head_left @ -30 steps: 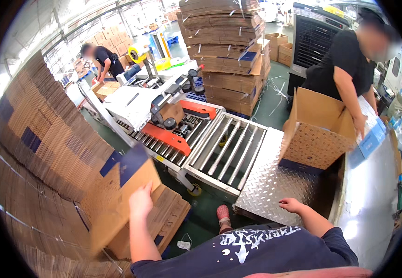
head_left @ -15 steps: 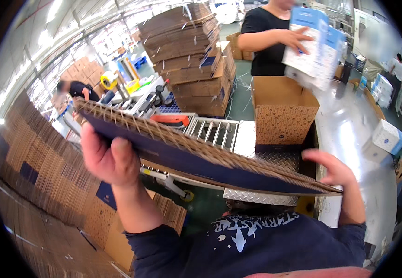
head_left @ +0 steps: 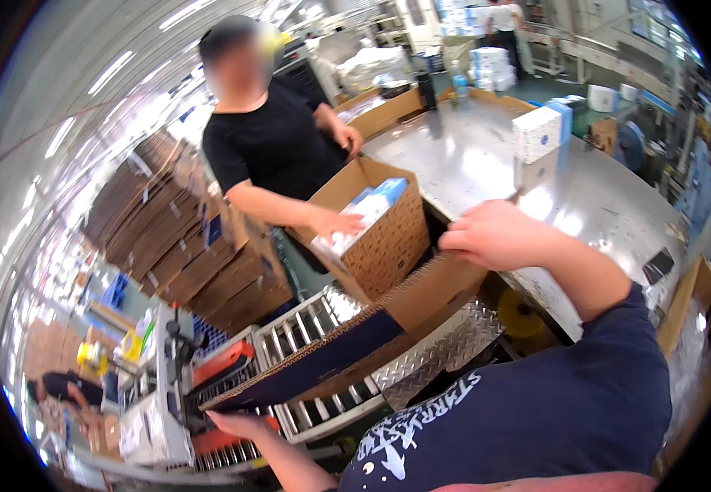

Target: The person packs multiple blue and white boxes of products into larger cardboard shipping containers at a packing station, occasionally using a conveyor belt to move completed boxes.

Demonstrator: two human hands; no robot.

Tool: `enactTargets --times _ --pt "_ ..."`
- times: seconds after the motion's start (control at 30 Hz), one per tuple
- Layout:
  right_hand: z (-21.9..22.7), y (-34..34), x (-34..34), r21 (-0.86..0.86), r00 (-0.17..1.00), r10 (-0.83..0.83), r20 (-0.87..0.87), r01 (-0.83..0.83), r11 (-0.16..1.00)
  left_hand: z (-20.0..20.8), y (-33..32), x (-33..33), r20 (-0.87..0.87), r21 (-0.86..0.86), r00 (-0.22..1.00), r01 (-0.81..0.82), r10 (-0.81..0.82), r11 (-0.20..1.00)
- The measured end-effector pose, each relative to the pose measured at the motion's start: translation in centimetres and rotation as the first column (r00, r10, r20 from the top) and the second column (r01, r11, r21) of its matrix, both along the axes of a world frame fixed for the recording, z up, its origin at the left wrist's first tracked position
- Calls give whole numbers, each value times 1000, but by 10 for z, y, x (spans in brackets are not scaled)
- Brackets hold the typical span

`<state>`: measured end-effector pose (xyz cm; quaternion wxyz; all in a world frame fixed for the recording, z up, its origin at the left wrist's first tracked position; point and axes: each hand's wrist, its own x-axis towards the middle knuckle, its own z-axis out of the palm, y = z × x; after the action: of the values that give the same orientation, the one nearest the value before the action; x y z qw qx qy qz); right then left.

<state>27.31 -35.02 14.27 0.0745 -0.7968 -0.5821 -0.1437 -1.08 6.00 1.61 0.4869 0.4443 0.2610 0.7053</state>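
The brown-and-navy corrugated-cardboard carton (head_left: 347, 348) is slanting above the near edge of the steel-roller conveyor (head_left: 331, 410). Its left corner is likely risking a slip if support shifts. The right hand (head_left: 491, 236) is pinching the right edge, elbow bent; the left hand (head_left: 241, 424) is lying beneath the left corner, grip indiscernible.

My right hand (head_left: 495, 235), empty a second ago, now grips upper edge of brown-and-navy carton (head_left: 331, 354) at far right end. My left hand (head_left: 237, 424), clasping left end half a second ago, now at that end's lower corner, fingers extended. Carton's right end now reaches beside patterned carton (head_left: 390, 248). Blue-and-white packs (head_left: 385, 193), earlier held above patterned carton, now inside, co-worker's hand (head_left: 336, 223) on them.
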Motion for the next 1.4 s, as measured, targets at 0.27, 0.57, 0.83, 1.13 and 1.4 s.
enactTargets --times 0.27,0.57,0.83,1.13,1.4 --pt "-143 113 8 534 925 -370 85 271 801 -5 45 60 -760 613 518 369 392 699" --pt "-135 107 -25 618 993 -45 -111 105 779 50 93 101 -948 177 -76 680 308 711" --pt "-86 115 35 713 630 746 -216 -420 562 67 88 57 -908 -134 -391 609 149 782" --pt "-217 171 65 183 681 585 -440 -570 801 60 -55 100 -444 -889 -828 455 -342 54" --pt "-113 178 153 -211 589 319 -743 -658 723 51 -60 150 -827 -533 -562 767 -29 357"
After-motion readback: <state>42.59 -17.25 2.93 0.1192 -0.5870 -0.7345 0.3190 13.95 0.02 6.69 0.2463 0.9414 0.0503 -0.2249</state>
